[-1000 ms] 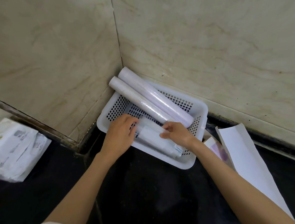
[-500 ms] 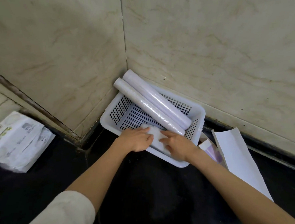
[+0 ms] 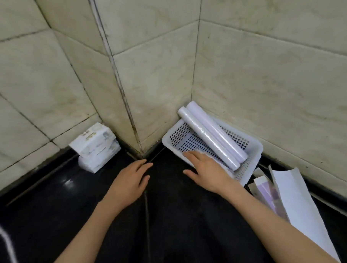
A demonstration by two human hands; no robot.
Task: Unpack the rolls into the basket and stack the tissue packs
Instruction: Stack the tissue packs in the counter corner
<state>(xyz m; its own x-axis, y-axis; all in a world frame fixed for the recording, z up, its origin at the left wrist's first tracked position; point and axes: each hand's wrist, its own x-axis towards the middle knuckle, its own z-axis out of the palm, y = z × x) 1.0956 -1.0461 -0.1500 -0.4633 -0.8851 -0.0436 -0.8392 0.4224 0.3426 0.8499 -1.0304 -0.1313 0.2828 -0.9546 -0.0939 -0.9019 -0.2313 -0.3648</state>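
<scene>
A white perforated basket stands on the black floor in the wall corner. Two long pale purple rolls lie slanted in it, their far ends resting over the basket's back rim. My right hand lies flat over the basket's near edge, fingers spread, partly hiding a third white roll underneath. My left hand hovers open above the floor, left of the basket, holding nothing. Two white tissue packs sit stacked against the left wall.
Empty white and purple packaging lies on the floor right of the basket, along the wall. Beige tiled walls close the corner behind. A white curved edge shows at the lower left.
My left hand has left the basket and moved left over the floor. The right hand stays at the basket's near edge. The view has swung left, bringing the tissue packs closer to centre.
</scene>
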